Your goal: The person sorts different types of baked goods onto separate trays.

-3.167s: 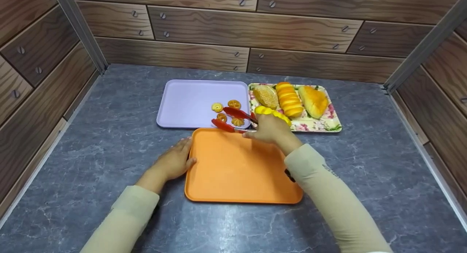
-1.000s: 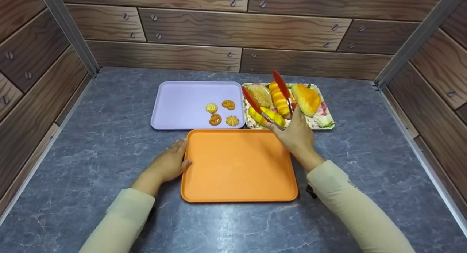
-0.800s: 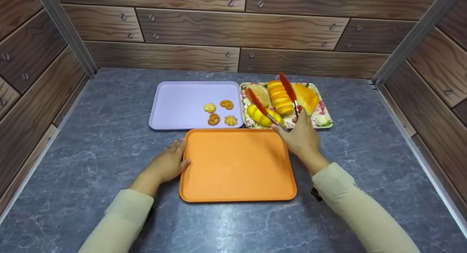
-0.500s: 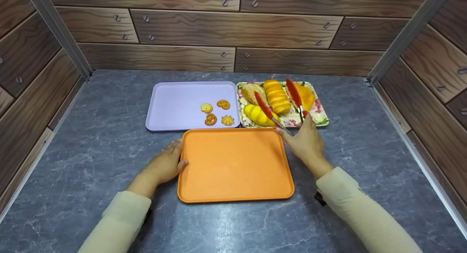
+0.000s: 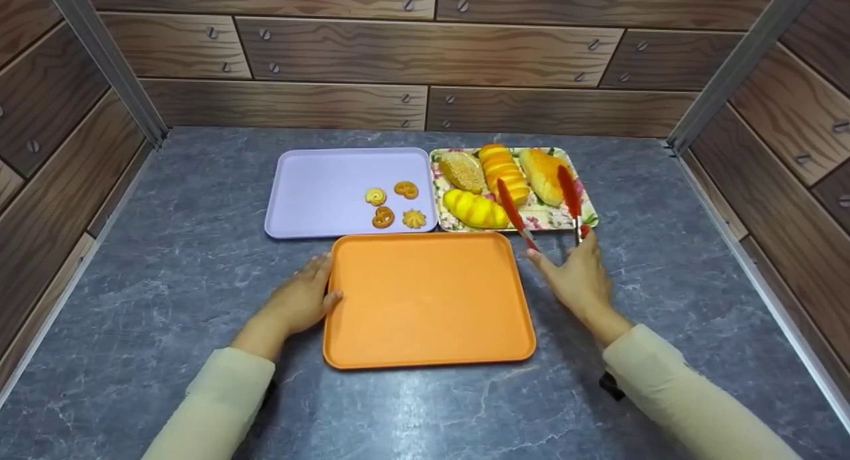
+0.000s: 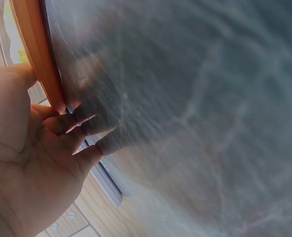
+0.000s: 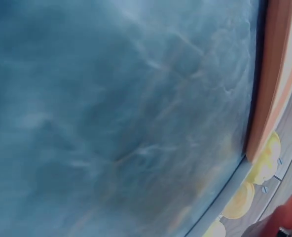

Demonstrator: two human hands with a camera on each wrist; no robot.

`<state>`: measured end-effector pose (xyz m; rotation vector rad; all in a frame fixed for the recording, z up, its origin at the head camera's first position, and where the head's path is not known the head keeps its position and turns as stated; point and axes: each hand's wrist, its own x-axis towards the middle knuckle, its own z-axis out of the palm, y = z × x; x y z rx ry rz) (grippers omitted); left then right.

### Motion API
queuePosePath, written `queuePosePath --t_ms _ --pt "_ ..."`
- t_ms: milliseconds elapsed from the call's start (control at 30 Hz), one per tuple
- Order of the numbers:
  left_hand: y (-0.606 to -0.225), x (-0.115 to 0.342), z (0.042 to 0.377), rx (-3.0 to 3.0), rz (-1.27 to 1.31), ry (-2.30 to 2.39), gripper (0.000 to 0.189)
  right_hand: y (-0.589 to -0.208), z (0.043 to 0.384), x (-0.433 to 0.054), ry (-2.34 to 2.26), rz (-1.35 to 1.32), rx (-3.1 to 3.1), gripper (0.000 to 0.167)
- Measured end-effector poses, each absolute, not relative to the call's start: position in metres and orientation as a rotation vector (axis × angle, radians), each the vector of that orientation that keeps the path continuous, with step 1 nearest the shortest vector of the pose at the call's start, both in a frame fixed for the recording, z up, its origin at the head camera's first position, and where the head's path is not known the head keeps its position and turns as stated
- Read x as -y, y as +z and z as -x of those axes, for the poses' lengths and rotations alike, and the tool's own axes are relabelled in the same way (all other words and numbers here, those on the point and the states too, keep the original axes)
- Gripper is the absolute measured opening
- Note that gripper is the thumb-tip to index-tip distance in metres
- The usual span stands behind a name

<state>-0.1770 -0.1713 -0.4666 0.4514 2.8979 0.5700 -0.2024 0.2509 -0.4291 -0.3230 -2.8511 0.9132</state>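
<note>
My right hand (image 5: 579, 282) holds red-tipped tongs (image 5: 512, 213) by their metal arms, the tips spread apart with nothing between them. The tongs reach over the front right part of a floral tray (image 5: 588, 218). On that tray lie a sesame bun (image 5: 463, 171), a ridged orange loaf (image 5: 503, 171), a golden bread (image 5: 541, 174) and a yellow ridged bread (image 5: 475, 210). In the right wrist view, part of the red tongs (image 7: 286, 215) shows at the lower right corner. My left hand (image 5: 299, 299) rests against the left edge of an orange tray (image 5: 428, 301), thumb on its rim, fingers extended.
A lilac tray (image 5: 332, 188) stands left of the floral one, both behind the orange tray. At its right lie two pretzels (image 5: 406, 190), a swirl cookie (image 5: 375, 196) and a star-shaped cookie (image 5: 414, 219). Wood-patterned walls (image 5: 332, 52) enclose the grey marbled table (image 5: 199, 261).
My right hand has carried the tongs, tips spread, from over the cookies rightward across the breads, then back toward me. My left hand stays at the orange tray. Cookies and breads stay on their trays.
</note>
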Motion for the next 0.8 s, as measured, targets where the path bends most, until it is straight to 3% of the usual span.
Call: queuePosePath --t_ms 233,467,800 --pt "-0.466 0.171 0.176 -2.900 -0.463 0.580 0.068 -0.436 0.188 -0.259 0.941 0.338 2.860 0.106" --pt "-0.464 0.171 0.176 -2.896 -0.450 0.589 0.068 -0.441 0.176 -0.262 0.934 0.393 2.920 0.114" --pt "-0.465 0.170 0.176 -2.910 -0.461 0.585 0.067 -0.446 0.161 -0.268 0.992 0.426 2.961 0.113"
